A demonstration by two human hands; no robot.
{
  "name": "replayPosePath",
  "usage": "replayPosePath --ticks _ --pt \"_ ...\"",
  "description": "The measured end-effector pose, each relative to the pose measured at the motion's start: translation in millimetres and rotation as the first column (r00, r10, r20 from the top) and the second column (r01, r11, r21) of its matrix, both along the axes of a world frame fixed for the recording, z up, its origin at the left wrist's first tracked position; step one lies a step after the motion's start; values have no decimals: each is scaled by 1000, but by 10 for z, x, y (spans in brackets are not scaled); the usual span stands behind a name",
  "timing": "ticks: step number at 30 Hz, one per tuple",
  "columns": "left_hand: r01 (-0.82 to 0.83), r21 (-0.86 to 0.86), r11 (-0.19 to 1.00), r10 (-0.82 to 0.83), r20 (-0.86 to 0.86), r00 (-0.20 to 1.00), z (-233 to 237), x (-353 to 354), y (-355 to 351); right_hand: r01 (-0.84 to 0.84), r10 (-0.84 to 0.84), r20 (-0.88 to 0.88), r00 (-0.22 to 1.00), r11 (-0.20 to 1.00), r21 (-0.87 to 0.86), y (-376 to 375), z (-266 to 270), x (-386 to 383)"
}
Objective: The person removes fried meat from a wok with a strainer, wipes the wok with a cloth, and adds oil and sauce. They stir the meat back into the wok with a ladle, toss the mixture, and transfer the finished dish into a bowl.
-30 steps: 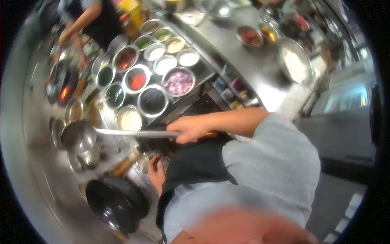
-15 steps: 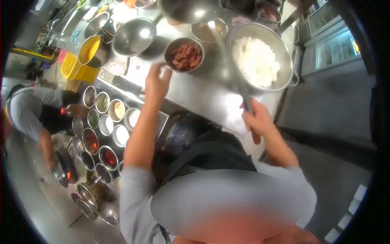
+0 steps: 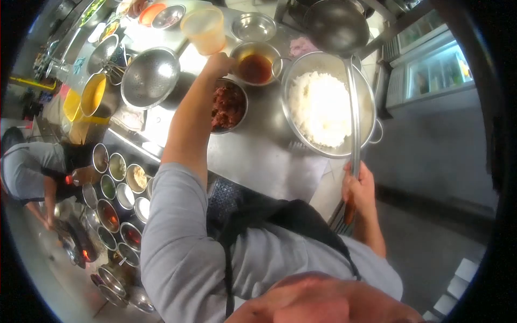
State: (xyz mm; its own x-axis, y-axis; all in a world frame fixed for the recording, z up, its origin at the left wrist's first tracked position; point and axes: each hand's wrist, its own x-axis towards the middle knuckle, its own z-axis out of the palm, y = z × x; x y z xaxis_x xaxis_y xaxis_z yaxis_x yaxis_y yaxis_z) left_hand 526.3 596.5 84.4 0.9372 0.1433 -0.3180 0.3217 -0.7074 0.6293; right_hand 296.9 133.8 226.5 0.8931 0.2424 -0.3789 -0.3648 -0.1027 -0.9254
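Note:
My right hand (image 3: 360, 185) is closed around a long metal utensil with a wooden grip (image 3: 354, 118). The shaft crosses over the right part of a colander of white rice (image 3: 323, 110); its far end lies near the colander's back rim. My left hand (image 3: 219, 63) reaches forward, right at the base of a translucent plastic tub (image 3: 203, 29) and beside a metal bowl of dark red liquid (image 3: 254, 69). Its fingers are hidden behind the hand's back. Below that forearm, partly covered by it, stands a bowl of raw-looking red meat pieces (image 3: 229, 106).
An overturned-looking perforated metal bowl (image 3: 151, 78) and a yellow-filled pot (image 3: 95, 94) stand left. Rows of seasoning pots (image 3: 125, 196) line the left side. A co-worker (image 3: 35, 169) bends over a wok there. A dark wok (image 3: 336, 27) is at the back; a glass-door fridge (image 3: 439, 67) stands right.
My left hand has moved forward past the meat bowl to the tub. My right hand has shifted right and back, and the utensil has swung upright over the rice. The whole view has shifted.

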Motion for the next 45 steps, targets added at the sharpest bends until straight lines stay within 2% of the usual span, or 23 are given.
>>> replayPosePath --ticks 4,6,10,12,14,17,20,22,23,25,26,27,29,30,31,32,34,35,36,38,41,42,45 --pt "25 105 994 -27 22 999 -156 17 150 -17 20 -41 999 997 77 33 -56 120" --pt "-72 -18 997 74 163 984 -104 -91 186 -32 35 -37 999 997 74 62 -58 169" --pt "-114 -71 991 127 239 963 265 -220 264 -75 76 -9 997 995 60 179 16 266" --pt "-153 -84 985 171 298 939 486 -350 275 -104 105 -8 994 989 109 216 14 328" --pt "-188 -59 980 197 302 933 778 -551 287 -153 155 -24 988 987 55 281 114 375" --pt "-267 -45 963 268 295 917 1046 -887 399 -239 243 -35 969 967 83 407 232 436" --pt "-387 63 920 326 423 846 1092 -1418 573 -375 380 -40 924 922 98 585 340 505" --pt "-447 -127 885 460 386 800 1241 -1934 598 -461 459 -89 884 887 -3 787 462 512" --pt "-458 -190 868 493 433 755 1149 -2183 669 -441 438 -81 895 898 -12 897 508 502" --pt "-614 -124 779 616 336 713 1441 -2803 578 -621 624 -57 779 781 61 1107 559 484" --pt "-595 -200 779 618 404 674 1551 -3150 495 -647 650 -56 758 760 64 1161 578 446" --pt "-637 -193 747 648 428 630 1535 -3462 482 -680 683 -77 726 730 62 1288 594 406" --pt "-744 -125 657 689 500 525 1386 -4200 505 -754 754 -118 647 655 48 1647 609 267" --pt "-806 -155 572 770 439 462 1575 -4534 334 -774 772 -138 621 631 51 1790 591 167" --pt "-850 -115 514 791 448 418 1566 -4938 301 -822 829 -90 552 559 105 1957 524 101" --pt "-881 -156 447 840 413 353 1521 -5371 268 -851 870 -82 486 492 186 2097 410 14" --pt "-953 -122 277 886 417 204 1591 -6198 7 -905 906 -92 414 420 62 2417 389 -348" --pt "-975 -26 219 874 449 184 1630 -6645 -131 -929 943 -48 329 332 160 2551 329 -535" --pt "-989 -59 136 914 393 102 1760 -7053 -352 -947 962 -51 267 272 172 2686 239 -713" --pt "-992 -110 -65 920 378 -102 1626 -7934 -652 -964 990 -64 123 135 231 2962 191 -1190" --pt "-926 -152 -346 820 431 -377 1596 -9147 -1228 -983 994 -90 -55 -39 177 3274 194 -2054" --pt "-870 -184 -457 810 318 -493 1637 -9512 -1458 -977 990 -66 -125 -111 184 3335 190 -2367" --pt "-770 -20 -638 720 341 -605 1665 -10435 -2119 -936 948 -151 -279 -234 262 3432 76 -3191"
